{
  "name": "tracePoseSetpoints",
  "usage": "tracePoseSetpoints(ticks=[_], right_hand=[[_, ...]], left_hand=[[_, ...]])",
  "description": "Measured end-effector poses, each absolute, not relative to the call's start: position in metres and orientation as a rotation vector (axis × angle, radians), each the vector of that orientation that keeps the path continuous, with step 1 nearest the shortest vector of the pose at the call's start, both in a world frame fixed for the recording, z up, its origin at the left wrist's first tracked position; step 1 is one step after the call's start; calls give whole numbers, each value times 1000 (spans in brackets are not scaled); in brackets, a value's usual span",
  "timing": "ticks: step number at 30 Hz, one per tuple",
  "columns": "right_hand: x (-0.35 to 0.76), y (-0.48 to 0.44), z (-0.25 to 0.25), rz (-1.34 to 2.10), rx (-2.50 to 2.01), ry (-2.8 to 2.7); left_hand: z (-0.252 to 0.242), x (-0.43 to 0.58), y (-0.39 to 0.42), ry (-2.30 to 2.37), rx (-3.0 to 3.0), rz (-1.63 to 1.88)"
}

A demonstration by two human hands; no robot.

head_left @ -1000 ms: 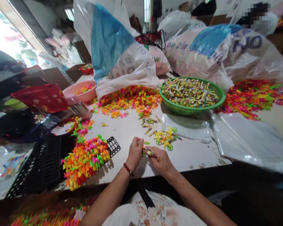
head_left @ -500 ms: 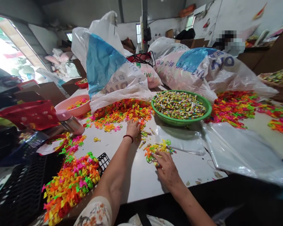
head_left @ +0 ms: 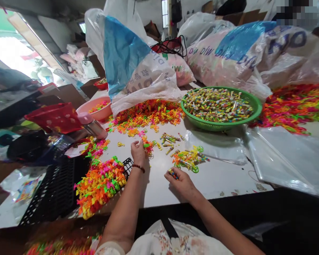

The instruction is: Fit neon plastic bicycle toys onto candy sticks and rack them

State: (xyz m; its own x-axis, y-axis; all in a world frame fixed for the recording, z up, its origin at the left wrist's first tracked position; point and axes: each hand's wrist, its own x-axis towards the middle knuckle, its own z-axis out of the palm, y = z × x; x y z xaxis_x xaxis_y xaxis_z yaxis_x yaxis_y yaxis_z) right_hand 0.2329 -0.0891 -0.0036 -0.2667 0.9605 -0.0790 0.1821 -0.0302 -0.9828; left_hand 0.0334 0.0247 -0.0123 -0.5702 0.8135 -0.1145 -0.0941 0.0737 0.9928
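Note:
My left hand [head_left: 138, 152] is closed on a small bright plastic piece [head_left: 148, 146], orange and green, held just above the white table [head_left: 159, 180]. My right hand [head_left: 181, 182] rests on the table nearer me, its fingers pinched on a wrapped candy stick [head_left: 172, 173]. Just beyond the right hand lies a small heap of assembled yellow and orange pieces [head_left: 188, 159]. A few loose candy sticks [head_left: 168, 139] lie further out.
A green basket [head_left: 251, 117] full of wrapped candies stands at the right. Loose neon plastic pieces [head_left: 149, 113] spill from big plastic sacks [head_left: 133, 67] behind. A black tray [head_left: 55, 187] stacked with finished pieces [head_left: 101, 182] sits at the left, beside a pink bowl [head_left: 95, 112].
My left hand has drawn back from the far pile with a plastic piece. My right hand has left the small heap and come nearer me with a candy stick.

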Motion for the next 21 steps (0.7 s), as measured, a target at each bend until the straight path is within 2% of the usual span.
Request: tracePoseSetpoints(ticks=[7, 14, 21], right_hand=[[226, -95, -6, 1429, -1179, -1451], [230, -93, -3, 1400, -1210, -1353], [229, -96, -4, 1436, -1203, -1301]], left_hand=[[-8, 40, -23, 1149, 632, 1545], [-3, 48, -47, 1290, 841, 1523], [-1, 44, -47, 1206, 841, 1542]])
